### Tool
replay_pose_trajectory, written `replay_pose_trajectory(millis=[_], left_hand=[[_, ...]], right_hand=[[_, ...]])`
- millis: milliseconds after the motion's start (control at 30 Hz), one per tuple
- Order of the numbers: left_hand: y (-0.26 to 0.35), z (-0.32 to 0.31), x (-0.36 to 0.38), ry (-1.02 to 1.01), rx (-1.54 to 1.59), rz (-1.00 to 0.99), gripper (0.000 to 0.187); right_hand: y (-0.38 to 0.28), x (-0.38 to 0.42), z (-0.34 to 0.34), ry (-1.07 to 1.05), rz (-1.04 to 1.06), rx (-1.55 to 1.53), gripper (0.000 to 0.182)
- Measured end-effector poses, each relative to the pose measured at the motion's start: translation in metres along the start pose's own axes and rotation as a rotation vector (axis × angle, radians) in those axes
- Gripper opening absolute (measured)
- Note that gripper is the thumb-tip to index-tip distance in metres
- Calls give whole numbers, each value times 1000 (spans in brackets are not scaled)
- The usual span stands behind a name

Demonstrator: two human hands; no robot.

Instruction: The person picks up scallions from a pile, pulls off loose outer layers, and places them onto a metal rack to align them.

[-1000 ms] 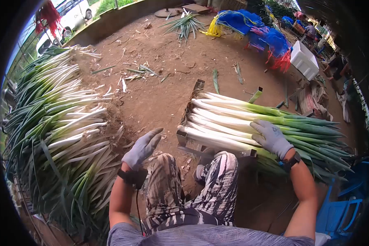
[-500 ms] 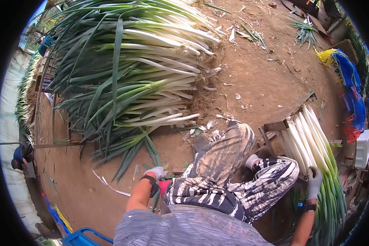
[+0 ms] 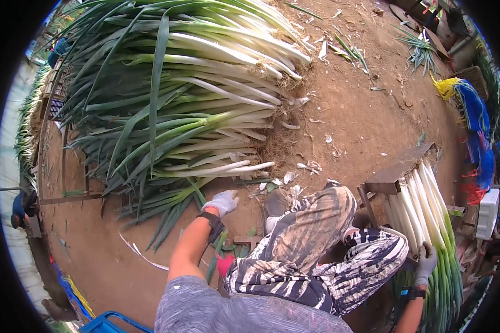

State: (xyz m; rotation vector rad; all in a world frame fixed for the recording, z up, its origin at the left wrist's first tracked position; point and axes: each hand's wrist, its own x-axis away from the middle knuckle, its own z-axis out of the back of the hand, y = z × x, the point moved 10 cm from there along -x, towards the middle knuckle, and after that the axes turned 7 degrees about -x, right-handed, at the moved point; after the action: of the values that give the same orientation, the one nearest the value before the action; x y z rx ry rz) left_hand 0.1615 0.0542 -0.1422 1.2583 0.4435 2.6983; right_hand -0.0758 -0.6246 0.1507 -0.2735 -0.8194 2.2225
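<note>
A large pile of green onions (image 3: pixel 205 105) lies at the upper left, white root ends to the right. My left hand (image 3: pixel 222 203), in a pale glove, is just below the pile's lower edge, near its lowest leaves; its fingers point right and I cannot make out anything in them. At the right, a bundle of trimmed green onions (image 3: pixel 428 216) rests at a metal and wood stand (image 3: pixel 388 176). My gloved right hand (image 3: pixel 425 260) lies against the bundle where white turns to green, its fingers partly hidden.
My bent legs (image 3: pixel 311 222) are between the pile and the stand. Blue and yellow ties (image 3: pixel 472 105) hang at the right above a white container (image 3: pixel 488 213). Another person (image 3: pixel 21 210) is at the far left. A blue plastic stool (image 3: pixel 114 323) stands at the lower left.
My left hand has moved up from beside my knee toward the pile. My right hand stays at the bundle. The camera view has shifted slightly.
</note>
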Motion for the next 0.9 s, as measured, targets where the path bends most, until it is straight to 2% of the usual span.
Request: replay_pose_trajectory(millis=[100, 200, 267, 333, 400, 467, 533, 600, 667, 733, 900], left_hand=[[6, 35, -5, 141, -3, -82, 45], [29, 91, 4, 201, 11, -57, 42], [34, 129, -2, 567, 25, -191, 40], [60, 176, 7, 915, -247, -271, 47], [87, 217, 9, 1035, -486, -230, 51], [91, 244, -12, 1116, -615, -145, 50], [72, 262, -45, 934, -495, 1, 28], [70, 260, -63, 758, -580, 161, 20], [56, 245, -95, 695, -615, 206, 19], [51, 234, -92, 700, -611, 219, 19], [24, 190, -99, 659, -522, 262, 20]], right_hand=[[5, -2, 0, 4, -21, -16, 22], [16, -5, 0, 7, -48, -60, 21], [12, -4, 2, 17, -4, -17, 22], [-5, 2, 0, 24, -29, -7, 22], [-23, 8, -4, 31, -115, -28, 22], [-28, 9, -4, 42, -79, 14, 22], [-27, 8, -1, 61, -44, 49, 21], [-22, 8, 0, 79, -11, 71, 20], [-30, 12, -4, 75, -66, 28, 21], [-48, 17, -8, 65, -148, 10, 21], [-35, 15, -6, 81, -117, -28, 19]])
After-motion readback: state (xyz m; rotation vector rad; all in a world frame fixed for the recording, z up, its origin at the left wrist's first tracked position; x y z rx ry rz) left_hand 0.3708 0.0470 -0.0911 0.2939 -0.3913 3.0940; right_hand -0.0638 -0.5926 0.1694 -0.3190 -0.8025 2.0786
